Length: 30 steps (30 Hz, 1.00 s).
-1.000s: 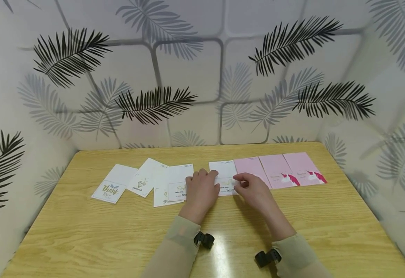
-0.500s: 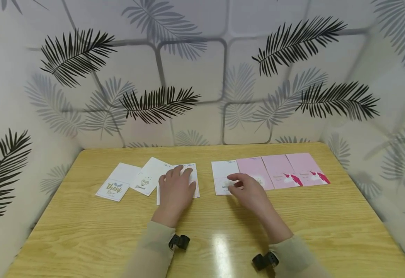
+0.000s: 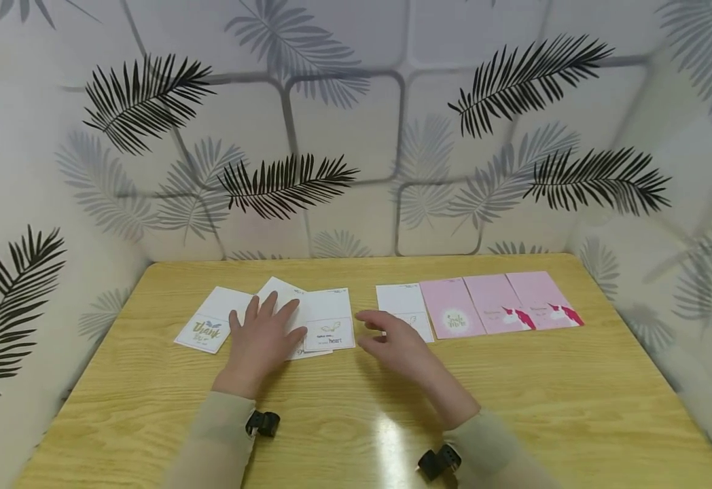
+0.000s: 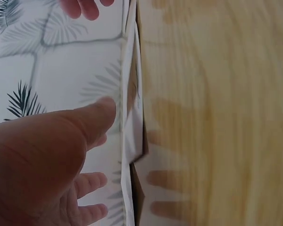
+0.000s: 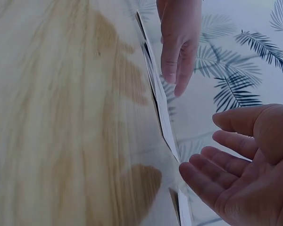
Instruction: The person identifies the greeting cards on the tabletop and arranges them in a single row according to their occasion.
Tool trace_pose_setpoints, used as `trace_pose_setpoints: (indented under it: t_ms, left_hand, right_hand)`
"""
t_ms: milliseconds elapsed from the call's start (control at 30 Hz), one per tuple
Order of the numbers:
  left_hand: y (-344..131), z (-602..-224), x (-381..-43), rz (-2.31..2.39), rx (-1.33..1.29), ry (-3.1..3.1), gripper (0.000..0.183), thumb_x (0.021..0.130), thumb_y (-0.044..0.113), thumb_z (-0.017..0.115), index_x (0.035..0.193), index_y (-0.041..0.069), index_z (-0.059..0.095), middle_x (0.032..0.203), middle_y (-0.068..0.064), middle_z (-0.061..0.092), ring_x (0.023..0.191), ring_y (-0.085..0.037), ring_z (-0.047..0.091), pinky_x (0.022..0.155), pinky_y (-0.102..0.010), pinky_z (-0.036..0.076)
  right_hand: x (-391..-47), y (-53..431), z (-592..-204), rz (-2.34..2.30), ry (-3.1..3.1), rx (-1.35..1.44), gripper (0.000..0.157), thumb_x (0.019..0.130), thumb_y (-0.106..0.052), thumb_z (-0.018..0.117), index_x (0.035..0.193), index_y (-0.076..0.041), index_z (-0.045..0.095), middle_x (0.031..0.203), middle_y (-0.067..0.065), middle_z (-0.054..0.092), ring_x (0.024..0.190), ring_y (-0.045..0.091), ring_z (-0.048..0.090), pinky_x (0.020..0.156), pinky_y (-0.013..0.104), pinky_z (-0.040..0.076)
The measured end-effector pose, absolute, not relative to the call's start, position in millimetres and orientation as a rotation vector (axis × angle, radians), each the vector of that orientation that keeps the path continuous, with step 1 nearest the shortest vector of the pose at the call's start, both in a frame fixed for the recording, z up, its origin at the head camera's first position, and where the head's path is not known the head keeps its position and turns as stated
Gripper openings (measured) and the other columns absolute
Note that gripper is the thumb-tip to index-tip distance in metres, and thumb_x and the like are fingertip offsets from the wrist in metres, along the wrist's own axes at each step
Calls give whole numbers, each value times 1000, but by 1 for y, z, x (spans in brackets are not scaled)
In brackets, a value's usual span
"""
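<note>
My left hand [image 3: 263, 339] is spread over the white cards at the left. Beneath its fingers lies a diamond card [image 3: 278, 292], mostly hidden. Left of it rests the "Thank You" card [image 3: 206, 329]; to its right a white card with gold wings and "heart" [image 3: 330, 334] overlaps another white card. My right hand [image 3: 401, 343], thumb and forefinger apart, is between that winged card and a second white card [image 3: 400, 299], partly covering the latter. In the left wrist view, the left fingers [image 4: 92, 186] are extended and grip nothing. The right fingers [image 5: 207, 174] also hold nothing in the right wrist view.
Right of the second white card, a pink card with a round white design [image 3: 454, 319] and two pink unicorn cards [image 3: 492, 292] lie side by side. The wooden table [image 3: 545, 407] backs onto a leaf-patterned wall covering [image 3: 344, 129].
My left hand has moved left from the winged card to the diamond card, uncovering the winged card. It now lies slightly further right. My right hand has shifted left.
</note>
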<state>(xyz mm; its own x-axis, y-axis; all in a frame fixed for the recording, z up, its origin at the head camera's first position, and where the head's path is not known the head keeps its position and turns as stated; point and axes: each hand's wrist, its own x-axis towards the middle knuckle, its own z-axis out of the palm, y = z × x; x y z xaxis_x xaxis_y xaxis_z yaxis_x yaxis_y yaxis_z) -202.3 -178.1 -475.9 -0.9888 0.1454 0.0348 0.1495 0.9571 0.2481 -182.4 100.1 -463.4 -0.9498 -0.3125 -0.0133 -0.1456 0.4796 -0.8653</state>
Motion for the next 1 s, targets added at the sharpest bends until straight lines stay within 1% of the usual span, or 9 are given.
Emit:
trace_pose_setpoints:
  t_ms: [167,267,400,567,700,800,900,1000]
  left_hand:
    - [-195,-486,-207,-415,-229,-3162,65,109,54,64,166,27,52,176,-25,30,162,-58,16,118,-88,7]
    - [-201,-487,-207,-427,-223,-3194,64,108,56,64,166,29,53,176,-26,31,162,-59,16,116,-90,7]
    - [-205,-483,-206,-417,-217,-3220,62,110,55,63,165,29,54,175,-25,33,161,-58,20,113,-93,10]
    - [-211,-476,-203,-428,-192,-3243,61,111,54,61,166,28,53,176,-24,33,160,-58,22,111,-94,14]
    - [-221,-476,-202,-440,-188,-3245,63,111,54,61,166,26,52,176,-25,32,160,-59,22,111,-94,13]
    - [-230,-478,-201,-445,-188,-3247,64,111,54,61,167,26,51,176,-26,30,160,-60,21,111,-94,12]
    - [-238,-479,-199,-452,-178,-3251,64,111,54,60,167,25,51,176,-27,30,160,-60,19,111,-94,11]
    - [-245,-478,-196,-457,-174,-3251,64,111,54,61,167,25,51,175,-28,30,159,-61,19,112,-93,11]
  right_hand:
    - [-186,86,-469,-1458,2481,-481,45,107,-14,71,151,-6,67,158,13,61,137,42,64,109,52,55]
    - [-188,79,-470,-1441,2467,-520,44,108,-14,71,150,-5,67,158,13,61,139,41,63,111,53,54]
    - [-188,72,-469,-1396,2477,-542,43,108,-16,69,150,-6,68,156,14,62,139,40,63,111,53,54]
    - [-190,61,-467,-1327,2478,-571,43,109,-19,68,150,-8,68,154,15,63,137,37,64,112,52,53]
    - [-191,51,-466,-1252,2505,-588,42,108,-21,69,149,-11,70,148,13,67,130,31,65,111,49,52]
    - [-190,45,-464,-1220,2520,-602,42,108,-21,70,149,-12,70,145,13,68,124,30,66,110,49,52]
    - [-189,40,-463,-1237,2523,-602,42,108,-20,70,149,-12,70,150,12,67,129,32,67,111,50,52]
    - [-188,36,-462,-1282,2522,-581,41,108,-20,69,149,-12,69,155,11,63,138,35,64,115,52,50]
